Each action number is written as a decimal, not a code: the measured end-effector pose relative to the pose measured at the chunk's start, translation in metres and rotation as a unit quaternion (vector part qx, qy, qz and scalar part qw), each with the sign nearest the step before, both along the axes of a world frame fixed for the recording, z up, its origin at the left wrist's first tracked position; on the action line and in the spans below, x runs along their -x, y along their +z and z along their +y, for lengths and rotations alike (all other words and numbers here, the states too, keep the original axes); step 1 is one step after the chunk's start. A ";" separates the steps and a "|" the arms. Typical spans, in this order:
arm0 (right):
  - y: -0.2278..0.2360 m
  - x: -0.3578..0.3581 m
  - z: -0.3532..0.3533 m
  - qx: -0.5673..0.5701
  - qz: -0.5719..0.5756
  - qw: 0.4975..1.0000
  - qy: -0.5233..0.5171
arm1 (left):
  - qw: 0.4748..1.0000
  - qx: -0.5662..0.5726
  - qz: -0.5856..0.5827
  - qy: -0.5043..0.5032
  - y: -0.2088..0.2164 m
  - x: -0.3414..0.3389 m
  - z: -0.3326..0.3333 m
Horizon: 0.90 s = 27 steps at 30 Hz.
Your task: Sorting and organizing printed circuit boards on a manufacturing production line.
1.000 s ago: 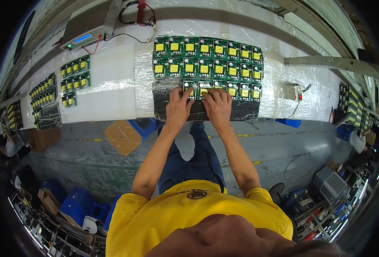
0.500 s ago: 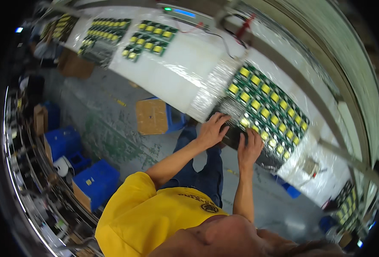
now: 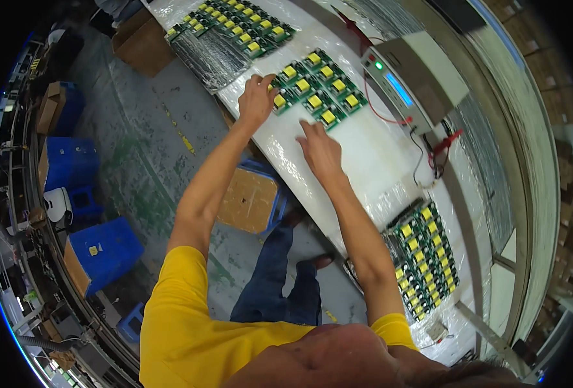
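In the head view, green circuit boards point(image 3: 315, 101) lay upper centre, likely light, stiff, fragile, best held edgewise. The left hand point(image 3: 256, 103) met one, grip unclear; the right hand point(image 3: 322, 152), fingers apart, hung empty nearby.

From afar I look down on a grey floor point(image 3: 147, 116) with greenish patches and yellow marks. A blue stool point(image 3: 247, 202) with a brown top stands beside the long white table point(image 3: 364, 158). I see a brown box point(image 3: 143, 44) farther along, and at the dim right edge, possibly stacked cartons point(image 3: 561, 207).
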State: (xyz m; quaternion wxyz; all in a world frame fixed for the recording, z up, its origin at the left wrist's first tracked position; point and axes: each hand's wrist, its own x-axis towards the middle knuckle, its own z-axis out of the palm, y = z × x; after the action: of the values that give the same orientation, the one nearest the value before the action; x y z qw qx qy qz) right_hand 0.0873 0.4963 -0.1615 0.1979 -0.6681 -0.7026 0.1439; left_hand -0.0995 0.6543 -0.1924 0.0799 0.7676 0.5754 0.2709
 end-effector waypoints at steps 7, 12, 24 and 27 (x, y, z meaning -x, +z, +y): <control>-0.081 0.042 0.160 -0.042 -0.182 0.980 -0.064 | 0.991 0.102 0.062 -0.064 -0.045 -0.018 0.070; -0.045 0.080 0.173 0.026 0.002 0.999 -0.044 | 0.967 0.146 -0.165 -0.129 -0.086 0.073 0.125; 0.015 -0.067 -0.261 0.014 0.013 0.969 -0.246 | 0.973 0.141 -0.096 -0.157 0.046 -0.023 -0.143; 0.013 -0.118 -0.332 0.009 -0.032 0.964 -0.262 | 0.941 0.210 -0.108 -0.241 0.053 -0.093 -0.244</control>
State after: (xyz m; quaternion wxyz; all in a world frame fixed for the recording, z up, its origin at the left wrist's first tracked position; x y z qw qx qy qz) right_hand 0.2052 0.1639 -0.1483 0.2001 -0.8351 -0.5073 0.0719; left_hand -0.0066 0.4101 -0.1391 0.3639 0.8151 0.4052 0.1974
